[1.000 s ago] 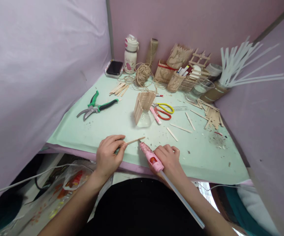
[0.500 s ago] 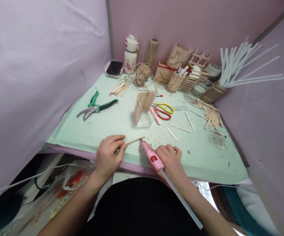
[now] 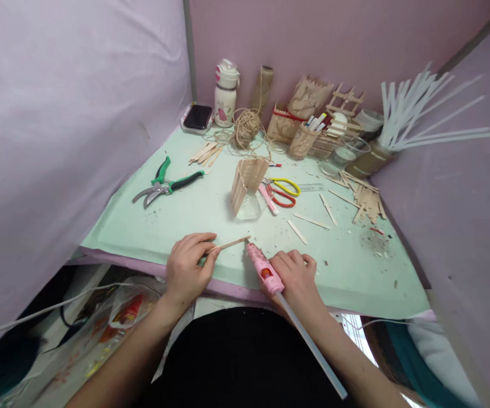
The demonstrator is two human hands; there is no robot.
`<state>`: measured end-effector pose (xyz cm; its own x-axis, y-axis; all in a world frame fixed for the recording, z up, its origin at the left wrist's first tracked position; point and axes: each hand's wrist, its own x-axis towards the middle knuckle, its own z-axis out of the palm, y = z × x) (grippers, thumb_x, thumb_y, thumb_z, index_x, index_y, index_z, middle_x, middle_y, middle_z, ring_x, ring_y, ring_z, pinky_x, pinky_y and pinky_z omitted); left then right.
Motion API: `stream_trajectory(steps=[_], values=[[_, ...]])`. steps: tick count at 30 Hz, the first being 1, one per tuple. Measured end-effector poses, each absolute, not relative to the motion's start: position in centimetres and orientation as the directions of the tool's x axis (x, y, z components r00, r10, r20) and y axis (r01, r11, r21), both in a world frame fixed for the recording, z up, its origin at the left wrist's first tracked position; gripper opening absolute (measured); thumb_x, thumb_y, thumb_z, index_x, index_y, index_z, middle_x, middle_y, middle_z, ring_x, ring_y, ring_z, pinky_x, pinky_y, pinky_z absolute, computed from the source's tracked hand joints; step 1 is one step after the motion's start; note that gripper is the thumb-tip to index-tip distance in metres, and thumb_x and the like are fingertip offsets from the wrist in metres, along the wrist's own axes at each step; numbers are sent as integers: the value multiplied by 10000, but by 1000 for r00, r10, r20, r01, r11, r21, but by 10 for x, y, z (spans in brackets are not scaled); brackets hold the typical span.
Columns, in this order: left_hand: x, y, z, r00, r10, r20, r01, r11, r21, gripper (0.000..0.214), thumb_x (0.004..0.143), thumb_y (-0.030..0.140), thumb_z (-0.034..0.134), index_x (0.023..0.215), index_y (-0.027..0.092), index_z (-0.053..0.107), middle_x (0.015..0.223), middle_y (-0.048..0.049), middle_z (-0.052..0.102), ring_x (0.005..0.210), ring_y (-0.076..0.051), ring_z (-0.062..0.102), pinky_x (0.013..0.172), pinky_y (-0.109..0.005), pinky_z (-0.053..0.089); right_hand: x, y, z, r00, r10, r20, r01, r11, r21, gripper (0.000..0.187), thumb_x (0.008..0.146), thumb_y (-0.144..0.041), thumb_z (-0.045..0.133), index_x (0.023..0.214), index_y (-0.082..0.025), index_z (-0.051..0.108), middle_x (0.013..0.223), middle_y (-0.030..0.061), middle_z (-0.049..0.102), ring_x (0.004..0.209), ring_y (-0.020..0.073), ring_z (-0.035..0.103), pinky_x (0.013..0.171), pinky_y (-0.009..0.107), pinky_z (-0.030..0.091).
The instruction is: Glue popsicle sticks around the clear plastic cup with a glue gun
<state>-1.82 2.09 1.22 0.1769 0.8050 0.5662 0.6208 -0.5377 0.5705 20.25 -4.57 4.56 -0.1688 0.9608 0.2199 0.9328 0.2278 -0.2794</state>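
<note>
My left hand (image 3: 190, 262) pinches one end of a wooden craft stick (image 3: 231, 243) between thumb and fingers, the stick pointing right and slightly up. Wrapped around a pink hot glue gun (image 3: 265, 269) is my right hand (image 3: 294, 275); a long clear glue stick (image 3: 312, 345) runs out of its back end. The gun's nozzle is at the far end of the craft stick, touching or very near it. Beyond both hands, a clear cup (image 3: 248, 208) stands with upright craft sticks (image 3: 248, 178) along its back and left side.
Green-handled pruning shears (image 3: 163, 184) lie open at left. Yellow-and-red scissors (image 3: 285, 192) and loose sticks (image 3: 297, 232) lie to the right. Along the back stand a bottle (image 3: 226, 96), a twine ball (image 3: 247, 126), a stick-covered pen holder (image 3: 302, 141) and a bunch of glue sticks (image 3: 401, 113).
The glue gun and my right hand have shifted slightly right, bringing the nozzle closer to the craft stick's far end. My left hand and its stick have stayed in place.
</note>
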Motion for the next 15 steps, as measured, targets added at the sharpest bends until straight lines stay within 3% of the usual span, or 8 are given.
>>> stream_trajectory(steps=[15], values=[[-17,21,13,180,801,571,629,-540,559,66,859,192,636,797,189,658,995,-55,729,949,-204,661,849,-368,490,196,-46,46,-220,950,224,900,286,-329,109,868,-197,474,764,-191,503,777,16,557,784,188,424,810,373,226]])
